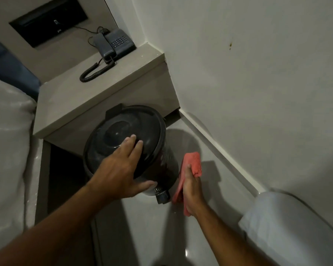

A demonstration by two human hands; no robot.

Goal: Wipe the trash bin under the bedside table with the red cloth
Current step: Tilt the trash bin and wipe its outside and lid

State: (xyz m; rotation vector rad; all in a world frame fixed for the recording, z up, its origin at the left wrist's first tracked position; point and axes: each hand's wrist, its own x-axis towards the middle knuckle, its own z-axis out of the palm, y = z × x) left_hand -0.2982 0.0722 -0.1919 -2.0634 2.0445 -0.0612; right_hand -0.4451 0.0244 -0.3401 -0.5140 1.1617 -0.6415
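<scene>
A dark round pedal trash bin (121, 129) stands on the pale floor just in front of the grey bedside table (96, 96). My left hand (121, 169) lies flat on the bin's lid, fingers spread, thumb hooked over the front rim. My right hand (191, 189) holds the red cloth (195, 163) against the bin's right side, close to the floor. The bin's foot pedal (162, 195) sticks out between my two hands. The lid is closed.
A dark corded telephone (115, 45) sits on the bedside table's back corner. A white bed edge (6, 141) runs along the left. The wall and its skirting (219, 146) close the right side. A pale rounded object (296, 227) lies at the lower right.
</scene>
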